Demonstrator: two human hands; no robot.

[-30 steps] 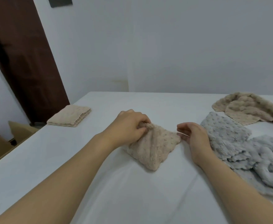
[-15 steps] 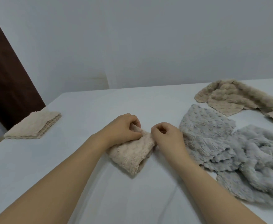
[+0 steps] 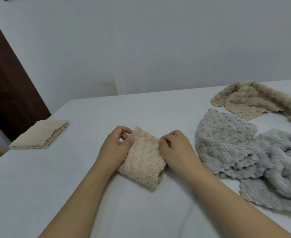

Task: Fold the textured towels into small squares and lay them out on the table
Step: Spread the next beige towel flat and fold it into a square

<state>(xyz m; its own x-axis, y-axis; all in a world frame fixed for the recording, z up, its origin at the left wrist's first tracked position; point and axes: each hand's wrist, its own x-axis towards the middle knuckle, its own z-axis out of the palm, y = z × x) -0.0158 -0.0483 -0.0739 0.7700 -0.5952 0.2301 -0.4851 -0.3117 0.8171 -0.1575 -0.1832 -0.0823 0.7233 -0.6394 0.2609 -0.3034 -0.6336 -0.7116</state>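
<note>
On the wide white counter [image 3: 72,186], which fills most of the view, the largest thing is the loose heap of grey fluffy towels [image 3: 254,157] at the right, lying crumpled and not folded; behind it, nearer the wall, a beige fluffy towel [image 3: 254,100] lies in an open, wavy strip. Far at the left edge rests one beige towel already folded into a flat square [image 3: 41,134], well apart from everything else. In the middle, directly in front of the person, lies the small beige bobbled towel [image 3: 143,162] that is now being folded, a compact packet whose long axis runs from the far left towards the near right. It sits between both hands, so neither is clearly nearer: the left hand [image 3: 115,148] is curled and pinches the far-left corner, and the right hand [image 3: 174,148] is curled with the fingertips pinching the right edge. I judge the coming move needs the two far corners to be pulled square, and afterwards the packet must go leftwards, beside the finished square.
</note>
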